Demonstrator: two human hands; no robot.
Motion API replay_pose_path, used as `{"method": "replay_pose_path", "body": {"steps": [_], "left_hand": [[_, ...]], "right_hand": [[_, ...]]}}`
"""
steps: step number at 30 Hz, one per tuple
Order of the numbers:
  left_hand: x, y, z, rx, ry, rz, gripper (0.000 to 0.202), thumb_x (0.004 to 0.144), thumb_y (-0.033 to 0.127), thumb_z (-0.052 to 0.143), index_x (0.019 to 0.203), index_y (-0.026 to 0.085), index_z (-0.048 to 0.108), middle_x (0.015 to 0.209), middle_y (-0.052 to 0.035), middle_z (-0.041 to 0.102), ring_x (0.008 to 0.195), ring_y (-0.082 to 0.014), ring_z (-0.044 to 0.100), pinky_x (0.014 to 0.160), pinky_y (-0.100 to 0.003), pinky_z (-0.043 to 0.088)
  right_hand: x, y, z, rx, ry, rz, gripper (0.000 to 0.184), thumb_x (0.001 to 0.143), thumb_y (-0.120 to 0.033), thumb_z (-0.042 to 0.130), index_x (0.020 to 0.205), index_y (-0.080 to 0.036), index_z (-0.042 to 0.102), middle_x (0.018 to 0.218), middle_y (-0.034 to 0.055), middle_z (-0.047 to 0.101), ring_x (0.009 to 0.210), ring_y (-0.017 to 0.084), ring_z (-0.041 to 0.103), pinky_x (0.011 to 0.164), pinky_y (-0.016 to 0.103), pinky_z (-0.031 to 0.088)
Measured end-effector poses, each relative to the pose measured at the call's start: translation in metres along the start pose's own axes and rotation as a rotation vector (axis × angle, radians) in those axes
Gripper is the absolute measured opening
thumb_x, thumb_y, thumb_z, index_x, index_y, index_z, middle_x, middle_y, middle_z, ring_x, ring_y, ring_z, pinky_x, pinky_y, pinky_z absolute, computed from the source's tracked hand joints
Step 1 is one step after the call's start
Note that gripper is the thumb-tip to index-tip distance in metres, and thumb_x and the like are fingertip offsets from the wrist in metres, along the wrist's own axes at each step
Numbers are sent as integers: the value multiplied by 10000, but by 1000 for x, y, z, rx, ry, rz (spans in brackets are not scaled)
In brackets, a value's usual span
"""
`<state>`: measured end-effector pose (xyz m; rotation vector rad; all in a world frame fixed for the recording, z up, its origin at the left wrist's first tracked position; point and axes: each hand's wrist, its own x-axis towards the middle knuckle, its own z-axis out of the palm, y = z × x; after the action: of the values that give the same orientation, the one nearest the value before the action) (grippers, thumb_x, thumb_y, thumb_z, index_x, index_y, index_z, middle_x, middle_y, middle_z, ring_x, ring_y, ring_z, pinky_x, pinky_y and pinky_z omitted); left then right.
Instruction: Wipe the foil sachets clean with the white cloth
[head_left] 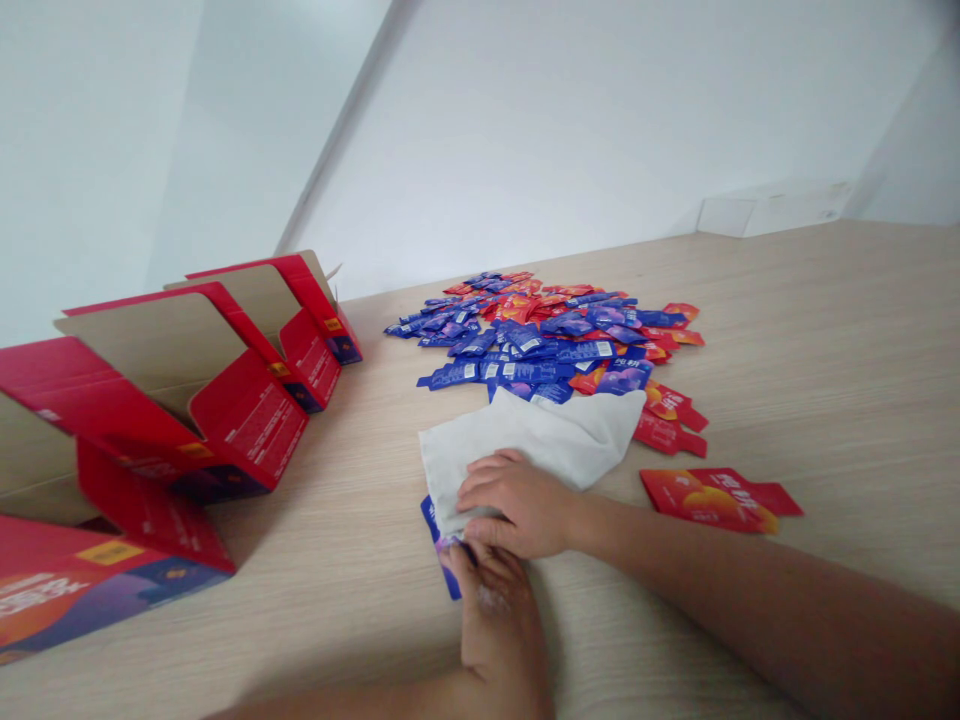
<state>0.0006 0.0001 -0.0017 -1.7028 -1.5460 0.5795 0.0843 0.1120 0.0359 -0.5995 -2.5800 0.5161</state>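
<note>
1. Head view: we are watching both hands working close together at the near edge of a pale wood-grain table (pixel 817 420).
2. The right hand (pixel 521 505) is lying half-closed over a white cloth wipe (pixel 529 440), with its fingers curled across the fold and its thumb tucked toward the lower edge.
3. The left hand (pixel 495 620) is closing its fingertips (pixel 469 555) at the end of a blue sachet (pixel 440 540), just below the right hand, where the wipe meets it. Part of that grip is hidden.
4. Beyond the hands, a heap of blue and red sachets (pixel 540 335) is spreading across the table, and a few red sachets (pixel 712 498) are lying to the right.
5. Left of the hands, red cardboard display boxes (pixel 247 420) are standing open.
6. We are judging that a close pinch at the sachet's end is working best, with the wipe kept flat and away from the heap.
</note>
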Motion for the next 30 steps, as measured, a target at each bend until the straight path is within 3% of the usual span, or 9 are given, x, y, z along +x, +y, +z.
{"method": "replay_pose_path", "body": {"steps": [7,13,19,25,30], "left_hand": [[4,-3,-10,-50,-91,-25,408,806,32,400,1144,-33,619,1110,-294,654,999,-340,661,972,-511,464],[5,-14,-16,-131,-68,49,398,791,12,400,1110,-62,627,1063,-319,655,947,-338,676,926,-466,505],[5,-5,-12,-94,-91,17,412,785,10,415,1137,-27,625,1109,-289,652,991,-344,662,956,-493,481],[4,4,-7,-141,-88,-81,405,792,9,428,1151,-58,602,1145,-326,620,1038,-359,640,1015,-530,421],[3,-1,-7,-169,-61,-11,416,790,-1,401,1144,-42,615,1118,-308,641,997,-331,663,982,-491,461]], "right_hand": [[0,-1,-1,6,1,-6,295,904,-418,512,1052,-226,680,1079,36,689,1087,206,551,986,398,288],[0,0,0,8,5,-9,294,906,-422,511,1040,-221,681,1073,33,692,1080,208,551,975,404,283],[0,-1,-1,7,4,-3,294,905,-417,516,1048,-221,681,1080,35,690,1088,206,548,979,397,285],[0,-1,-1,4,3,-10,293,906,-409,514,1052,-219,681,1075,36,691,1086,201,550,982,388,292],[0,0,0,6,-1,-8,299,907,-418,511,1052,-218,681,1078,40,690,1087,206,548,980,397,287]]}}
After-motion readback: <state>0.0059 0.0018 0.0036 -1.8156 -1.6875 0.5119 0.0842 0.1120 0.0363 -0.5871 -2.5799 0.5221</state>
